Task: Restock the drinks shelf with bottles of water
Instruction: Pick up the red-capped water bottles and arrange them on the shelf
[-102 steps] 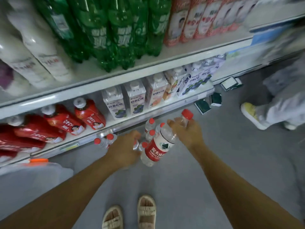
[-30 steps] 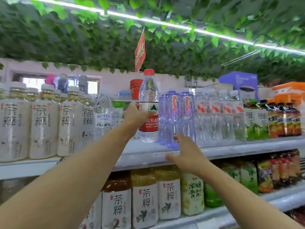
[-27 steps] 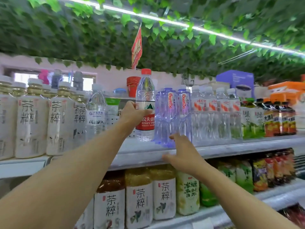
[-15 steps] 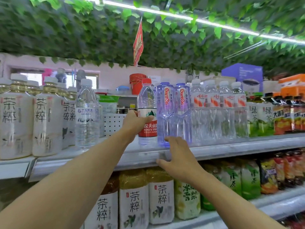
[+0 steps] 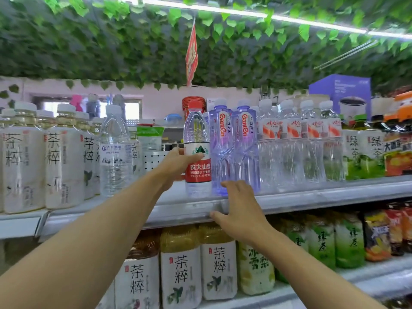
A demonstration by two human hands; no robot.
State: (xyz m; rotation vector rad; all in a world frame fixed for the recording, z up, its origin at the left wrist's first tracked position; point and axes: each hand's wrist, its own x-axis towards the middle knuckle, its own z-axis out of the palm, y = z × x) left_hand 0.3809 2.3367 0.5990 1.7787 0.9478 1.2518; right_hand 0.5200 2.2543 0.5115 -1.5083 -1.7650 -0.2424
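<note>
A clear water bottle (image 5: 197,150) with a red cap and red label stands upright on the top drinks shelf (image 5: 289,198), just left of two purple bottles (image 5: 234,148). My left hand (image 5: 176,163) grips it around the label, thumb across the front. My right hand (image 5: 238,208) rests on the shelf's front edge below the purple bottles, its fingers reaching over the lip and its thumb under it, holding no bottle.
A taller clear bottle (image 5: 114,150) and several white tea bottles (image 5: 62,159) stand left of a gap. Clear bottles with orange labels (image 5: 298,143) and green tea bottles (image 5: 361,152) fill the right. The lower shelf holds more tea bottles (image 5: 180,268). Leafy decoration hangs overhead.
I lifted the red-label bottle from the floor pile to the top shelf. In the last second it came down from mid-air to stand on the shelf, still held. My right hand stayed on the edge.
</note>
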